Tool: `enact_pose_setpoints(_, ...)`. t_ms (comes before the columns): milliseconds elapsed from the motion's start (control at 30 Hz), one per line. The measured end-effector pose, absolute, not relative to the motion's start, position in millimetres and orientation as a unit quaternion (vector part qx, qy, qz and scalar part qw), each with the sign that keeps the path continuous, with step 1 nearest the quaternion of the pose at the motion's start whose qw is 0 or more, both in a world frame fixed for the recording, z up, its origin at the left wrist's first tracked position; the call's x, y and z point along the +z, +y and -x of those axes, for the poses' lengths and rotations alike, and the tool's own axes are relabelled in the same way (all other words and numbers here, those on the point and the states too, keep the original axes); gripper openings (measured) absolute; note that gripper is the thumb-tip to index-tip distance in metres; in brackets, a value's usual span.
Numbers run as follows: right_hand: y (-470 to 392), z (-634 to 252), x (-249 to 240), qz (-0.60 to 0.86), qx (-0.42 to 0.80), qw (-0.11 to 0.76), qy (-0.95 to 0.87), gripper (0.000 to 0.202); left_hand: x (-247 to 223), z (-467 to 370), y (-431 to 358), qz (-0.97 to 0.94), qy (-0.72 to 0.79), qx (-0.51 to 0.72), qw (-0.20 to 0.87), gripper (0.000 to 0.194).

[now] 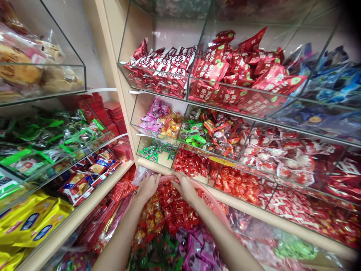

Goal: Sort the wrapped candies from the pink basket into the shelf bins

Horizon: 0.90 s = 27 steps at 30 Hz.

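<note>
A pink plastic basket (214, 205) with a perforated wall stands low in front of me. It is filled with wrapped candies: red ones (179, 207) at the far side, yellow ones (153, 220) at the left, purple ones (199, 246) and dark green ones (159, 252) nearer to me. My left hand (149, 185) is closed over the basket's far rim. Just to its right, my right hand (184, 187) grips the same rim, fingers curled over it. A crumpled clear plastic bag (141, 175) lies beside my left hand. The basket's near side is out of view.
Wooden shelving with clear candy bins (231, 162) rises ahead and to the right. Another shelf at the left holds green-wrapped sweets (53, 135) and yellow packets (36, 218). Wooden shelf edges run close on both sides. Bagged goods (293, 244) lie low at the right.
</note>
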State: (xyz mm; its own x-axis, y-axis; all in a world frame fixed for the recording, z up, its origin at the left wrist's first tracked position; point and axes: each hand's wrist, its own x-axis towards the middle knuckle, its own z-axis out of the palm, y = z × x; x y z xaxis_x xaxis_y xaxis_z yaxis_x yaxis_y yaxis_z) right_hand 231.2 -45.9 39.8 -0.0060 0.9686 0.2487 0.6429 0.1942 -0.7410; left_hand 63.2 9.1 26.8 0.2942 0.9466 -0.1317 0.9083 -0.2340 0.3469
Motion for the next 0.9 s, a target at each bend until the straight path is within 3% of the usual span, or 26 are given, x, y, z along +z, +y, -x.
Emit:
enact_pose_setpoints(67, -49.0, -236.8, 41.8, 0.608, 0.25, 0.426, -0.621, 0.02, 26.0, -63.0, 9.9, -0.784, 0.591, 0.053, 0.181, 0.062)
enact_pose_setpoints(233, -64.0, -260.2, 50.1, 0.609, 0.462, 0.537, -0.356, 0.029, 26.8, -63.5, 10.3, -0.779, 0.597, 0.049, 0.185, 0.062)
enact_pose_setpoints(367, -75.1, -282.2, 50.9, 0.546, 0.529, 0.614, -0.215, 0.024, 28.0, -63.5, 10.0, -0.786, 0.587, 0.053, 0.186, 0.058)
enact_pose_setpoints(533, -82.4, -295.5, 45.6, 0.563, 0.507, 0.601, -0.257, 0.027, 29.3, -64.1, 9.4, -0.788, 0.585, 0.056, 0.183, 0.056)
enact_pose_setpoints(900, -86.0, -306.7, 23.1, 0.649, 0.317, 0.524, -0.452, 0.031, 24.0, -62.5, 11.3, -0.798, 0.578, 0.056, 0.162, 0.058)
